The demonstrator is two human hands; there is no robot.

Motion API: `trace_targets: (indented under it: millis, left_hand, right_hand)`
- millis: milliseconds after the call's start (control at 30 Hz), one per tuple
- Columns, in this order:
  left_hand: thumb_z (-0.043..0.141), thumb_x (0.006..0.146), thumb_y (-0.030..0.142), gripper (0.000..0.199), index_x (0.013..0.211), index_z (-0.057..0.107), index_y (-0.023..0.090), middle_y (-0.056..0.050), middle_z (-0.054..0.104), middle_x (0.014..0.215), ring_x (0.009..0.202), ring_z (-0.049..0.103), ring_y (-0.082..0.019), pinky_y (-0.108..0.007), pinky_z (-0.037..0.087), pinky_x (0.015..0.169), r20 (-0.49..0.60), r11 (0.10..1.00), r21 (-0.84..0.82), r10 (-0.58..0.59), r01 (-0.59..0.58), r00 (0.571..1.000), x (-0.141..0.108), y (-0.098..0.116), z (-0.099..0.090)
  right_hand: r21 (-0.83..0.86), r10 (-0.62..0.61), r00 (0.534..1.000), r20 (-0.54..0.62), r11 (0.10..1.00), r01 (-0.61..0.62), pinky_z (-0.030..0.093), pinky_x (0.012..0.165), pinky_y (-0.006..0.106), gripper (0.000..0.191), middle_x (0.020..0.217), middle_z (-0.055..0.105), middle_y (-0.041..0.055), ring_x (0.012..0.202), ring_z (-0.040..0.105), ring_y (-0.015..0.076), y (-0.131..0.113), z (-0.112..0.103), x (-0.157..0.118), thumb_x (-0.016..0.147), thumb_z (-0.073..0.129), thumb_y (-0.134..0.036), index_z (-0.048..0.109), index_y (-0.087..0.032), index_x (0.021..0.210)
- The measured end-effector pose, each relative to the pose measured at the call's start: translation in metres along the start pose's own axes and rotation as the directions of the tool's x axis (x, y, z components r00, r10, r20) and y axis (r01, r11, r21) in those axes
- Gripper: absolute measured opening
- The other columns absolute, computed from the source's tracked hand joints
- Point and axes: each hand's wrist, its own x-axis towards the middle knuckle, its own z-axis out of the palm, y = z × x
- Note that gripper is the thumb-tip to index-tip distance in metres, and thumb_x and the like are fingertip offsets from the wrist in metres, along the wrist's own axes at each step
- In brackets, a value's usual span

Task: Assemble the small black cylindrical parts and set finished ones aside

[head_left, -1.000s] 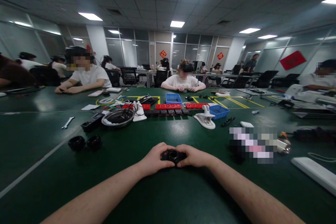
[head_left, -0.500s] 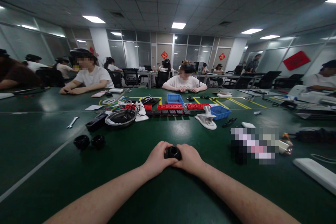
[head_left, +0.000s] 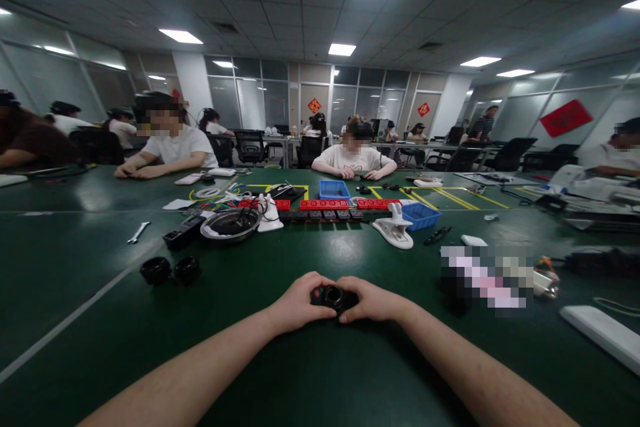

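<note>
Both of my hands hold a black pipe fitting (head_left: 334, 295) with a round opening facing up, just over the table. My left hand (head_left: 303, 301) wraps its left side, thumb across the front. On the other side my right hand (head_left: 373, 300) grips the right end between thumb and fingers. The hands' far fingers and the back of the fitting are hidden. To the left, two black ring-shaped parts (head_left: 155, 271) rest side by side on the green table (head_left: 240, 360).
Ahead are a metal bowl (head_left: 230, 223), a white clip base (head_left: 395, 230), red power strips (head_left: 324, 204) and blue trays (head_left: 421, 215). A wrench (head_left: 139, 233) lies left. On the right sits a white bar (head_left: 603, 337). A co-worker (head_left: 354, 155) sits opposite.
My right hand has shifted slightly right and its thumb has come away from the left thumb, so more of the black fitting shows. The left hand keeps its grip.
</note>
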Motion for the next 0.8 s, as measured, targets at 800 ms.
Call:
trace_targets:
  millis: [800]
  left_hand:
    - [0.061,0.063,0.028,0.032,0.094,0.053,0.019,0.000,0.044,0.079,0.066,0.042,-0.013,-0.023,0.035,0.059,-0.150,0.996,0.043,-0.071,0.078,0.986,-0.002,0.005,0.011]
  right_hand:
    - [-0.442,0.143,0.948,-0.283,0.858,-0.261,0.036,0.063,0.029,0.058,0.076,0.056,0.0062,0.071,0.051,0.0207,-0.011,0.023,0.005,0.055,0.051,-0.066,0.055,-0.015,0.082]
